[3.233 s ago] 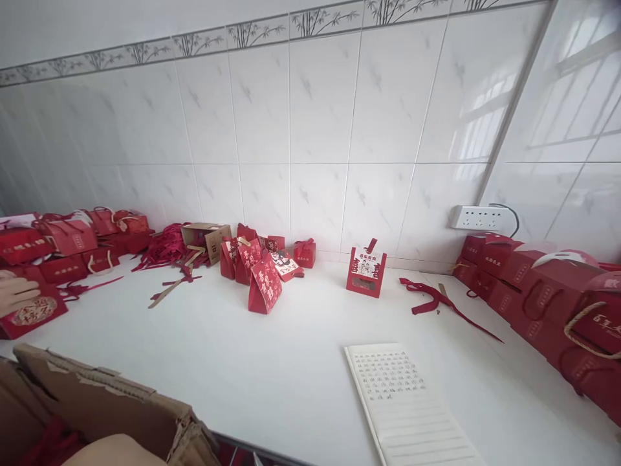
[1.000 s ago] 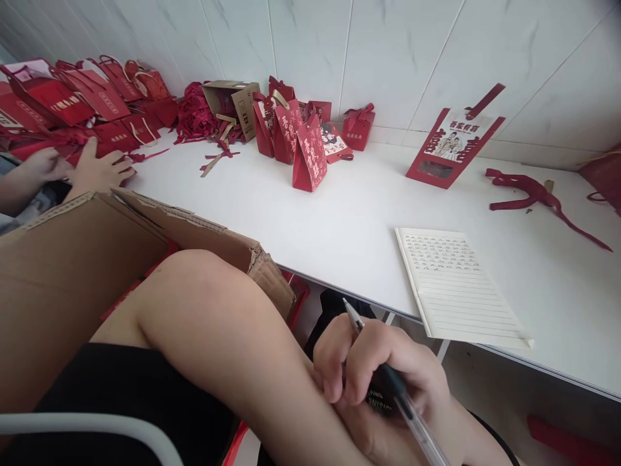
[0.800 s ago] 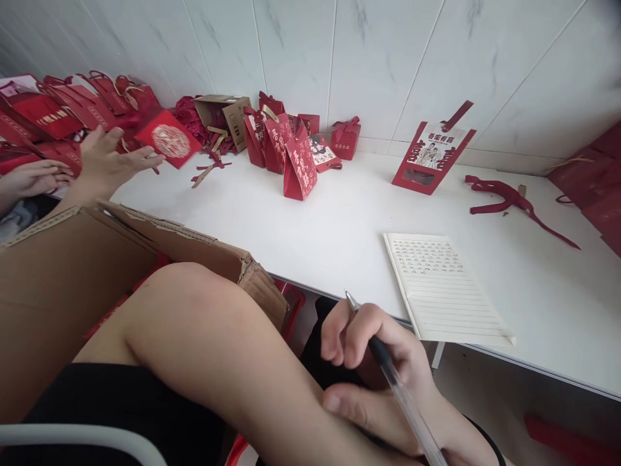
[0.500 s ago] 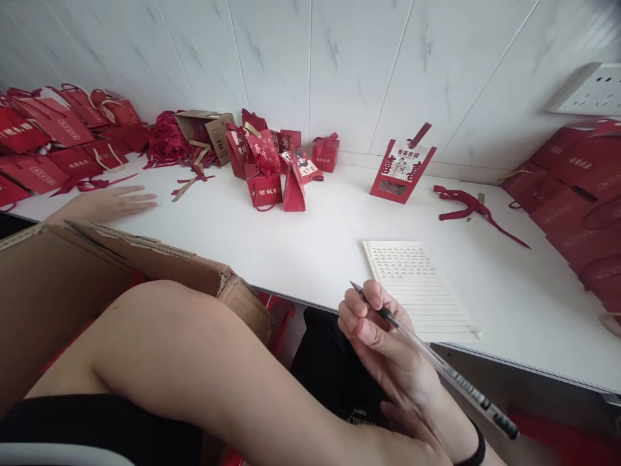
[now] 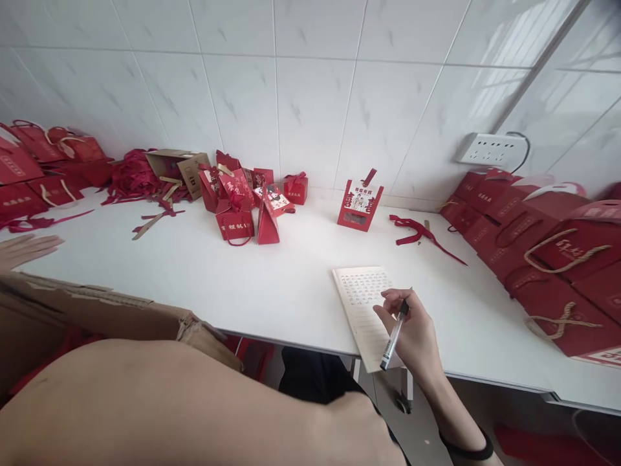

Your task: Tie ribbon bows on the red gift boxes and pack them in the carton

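My right hand has its fingers closed on a clear-barrelled gel pen, whose tip points up and away and whose back end points down toward me. Beneath that hand lies a lined notebook with rows of handwriting on its upper half; its near corner sticks out past the table edge. My left arm crosses the foreground, bent. At its end, my left hand is low by my dark clothing, its fingers hidden. Beyond the notebook stands a red gift box with a printed picture and a small window.
Small red boxes cluster mid-table, near ribbon and an open carton. Red bags are stacked left and right. A cardboard box stands at the near edge. Another person's hand rests at far left.
My view has turned right and up. My right hand has moved the pen from in front of the table to over the notebook, and the pen has swung round.
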`<state>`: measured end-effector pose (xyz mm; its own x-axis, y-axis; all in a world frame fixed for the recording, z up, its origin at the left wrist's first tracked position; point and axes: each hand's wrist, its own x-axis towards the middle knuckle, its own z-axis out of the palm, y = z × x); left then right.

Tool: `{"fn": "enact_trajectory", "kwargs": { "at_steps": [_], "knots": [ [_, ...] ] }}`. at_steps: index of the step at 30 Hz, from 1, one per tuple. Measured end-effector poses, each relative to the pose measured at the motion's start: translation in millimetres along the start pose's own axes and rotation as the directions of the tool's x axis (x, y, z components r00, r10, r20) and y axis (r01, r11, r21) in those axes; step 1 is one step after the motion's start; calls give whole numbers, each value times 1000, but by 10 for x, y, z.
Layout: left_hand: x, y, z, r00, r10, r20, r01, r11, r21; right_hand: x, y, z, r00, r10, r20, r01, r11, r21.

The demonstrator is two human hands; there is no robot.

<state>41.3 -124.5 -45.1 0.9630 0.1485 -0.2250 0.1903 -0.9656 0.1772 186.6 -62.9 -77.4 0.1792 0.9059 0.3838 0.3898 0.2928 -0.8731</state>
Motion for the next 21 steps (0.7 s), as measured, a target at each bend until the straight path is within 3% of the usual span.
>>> {"fn": "enact_trajectory", "kwargs": {
  "at_steps": [2, 3, 6, 7, 8, 9, 11, 13, 15, 18, 21],
  "knots": [
    [-23, -165, -310, 965, -221, 141, 243, 956, -164, -2, 30, -47, 998, -61, -11, 60, 996, -66],
    [-29, -244, -435, 928, -318, 196, 366, 879, -306, -12, 27, -60, 995, -99, -13, 97, 990, -98],
    [-34, -429, -627, 845, -390, 366, 523, 458, -719, -40, -15, -77, 979, -201, -21, 192, 959, -207],
    [-36, -468, -635, 836, -380, 396, 526, 347, -776, -39, -28, -83, 974, -226, -27, 214, 948, -235],
    [-40, -497, -624, 825, -399, 399, 532, 312, -787, -32, -38, -91, 970, -239, -32, 224, 941, -253],
    [-46, -517, -603, 807, -466, 364, 549, 359, -755, -19, -43, -102, 970, -242, -36, 225, 939, -261],
    [-64, -547, -552, 754, -630, 189, 607, 557, -566, 18, -40, -128, 972, -232, -32, 217, 943, -253],
    [-79, -576, -511, 719, -694, 29, 643, 649, -406, 49, -31, -147, 975, -221, -12, 212, 950, -230],
    [-76, -606, -482, 744, -667, 43, 585, 619, -524, 51, -31, -139, 973, -230, 10, 228, 953, -200],
    [-40, -641, -446, 846, -519, 124, 363, 390, -846, 8, -35, -65, 978, -197, 67, 205, 967, -152],
    [-11, -648, -420, 886, -440, 146, 275, 244, -930, -2, 15, -11, 985, -164, 46, 169, 979, -115]
  ]
}}
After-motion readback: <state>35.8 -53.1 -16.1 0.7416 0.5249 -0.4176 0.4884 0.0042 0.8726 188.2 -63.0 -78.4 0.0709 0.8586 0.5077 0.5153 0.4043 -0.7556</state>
